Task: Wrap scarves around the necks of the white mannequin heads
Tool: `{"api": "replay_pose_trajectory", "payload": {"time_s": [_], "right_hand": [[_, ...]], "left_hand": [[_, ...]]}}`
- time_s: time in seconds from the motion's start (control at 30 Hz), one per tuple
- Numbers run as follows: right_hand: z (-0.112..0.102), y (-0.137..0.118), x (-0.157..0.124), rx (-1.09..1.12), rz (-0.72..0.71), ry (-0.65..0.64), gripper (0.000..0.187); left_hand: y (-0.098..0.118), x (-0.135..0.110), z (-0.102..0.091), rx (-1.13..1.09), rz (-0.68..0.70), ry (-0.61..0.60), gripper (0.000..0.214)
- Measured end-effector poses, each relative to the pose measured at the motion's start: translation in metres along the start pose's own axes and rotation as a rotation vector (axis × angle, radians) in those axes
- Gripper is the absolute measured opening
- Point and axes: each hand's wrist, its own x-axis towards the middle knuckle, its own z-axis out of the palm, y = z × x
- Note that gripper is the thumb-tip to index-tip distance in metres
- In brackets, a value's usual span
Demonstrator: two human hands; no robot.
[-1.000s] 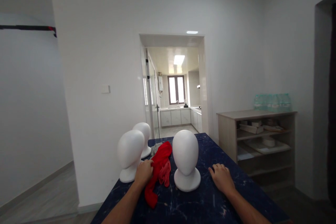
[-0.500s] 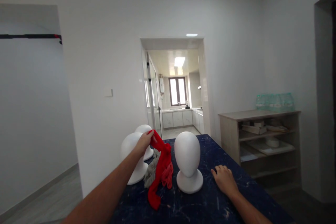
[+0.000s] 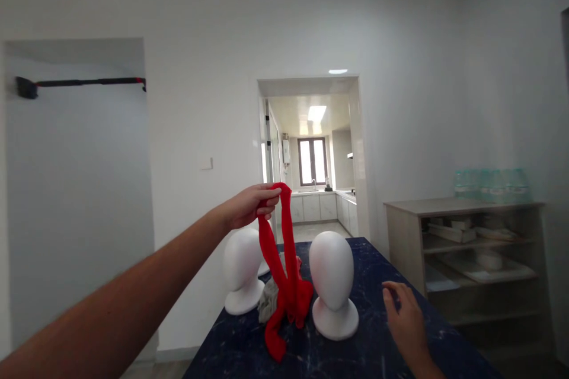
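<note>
Left hand (image 3: 249,206) raised above the dark blue marbled table (image 3: 355,355), fingers pinched shut on the top end of a long red fabric garment (image 3: 287,275). The garment hangs straight down from the grip in two strands; its bunched lower part and tail reach down to the table between the two front heads. Right hand (image 3: 406,320) is low over the table's right side, fingers loosely spread, gripping nothing; cannot tell if it touches the surface.

Counts: three white foam mannequin heads: front-left (image 3: 242,269), front-right (image 3: 332,284), and a third (image 3: 265,263) behind, mostly hidden by the red garment and the front-left head. One crumpled grey cloth (image 3: 268,307) sits on the table touching the red garment, partly covered by it. One wooden shelf unit (image 3: 471,260) on the right, with a shrink-wrapped pack of water bottles (image 3: 489,185) on top.

Shelf contents too blurred to identify. Near table edge cut off by the frame bottom.
</note>
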Motion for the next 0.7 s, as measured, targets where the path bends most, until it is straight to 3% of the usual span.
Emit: {"api": "replay_pose_trajectory", "payload": {"time_s": [0.1,0.17,0.23,0.3,0.4,0.53,0.7], "right_hand": [[-0.004,-0.079,-0.013,0.267,0.066,-0.19,0.037],[0.0,-0.13,-0.014,0.464,0.094,-0.347,0.052],[0.007,-0.17,-0.005,0.639,0.098,-0.446,0.071],[0.018,-0.198,0.008,0.768,0.132,-0.523,0.079],[0.033,-0.222,0.024,0.947,0.235,-0.723,0.069],[0.044,-0.229,0.027,1.051,0.272,-0.966,0.037],[0.038,-0.227,0.021,1.127,0.327,-1.173,0.043]], "left_hand": [[0.026,-0.012,0.014,-0.028,0.003,-0.135,0.008],[0.039,-0.016,0.026,-0.034,-0.008,-0.222,0.007],[0.05,-0.018,0.04,-0.02,-0.017,-0.285,0.006],[0.057,-0.019,0.051,0.004,-0.02,-0.332,0.006],[0.065,-0.02,0.057,0.016,-0.02,-0.386,0.006],[0.077,-0.027,0.044,-0.027,-0.004,-0.373,0.008],[0.092,-0.038,0.021,-0.165,0.049,-0.224,0.008]]}}
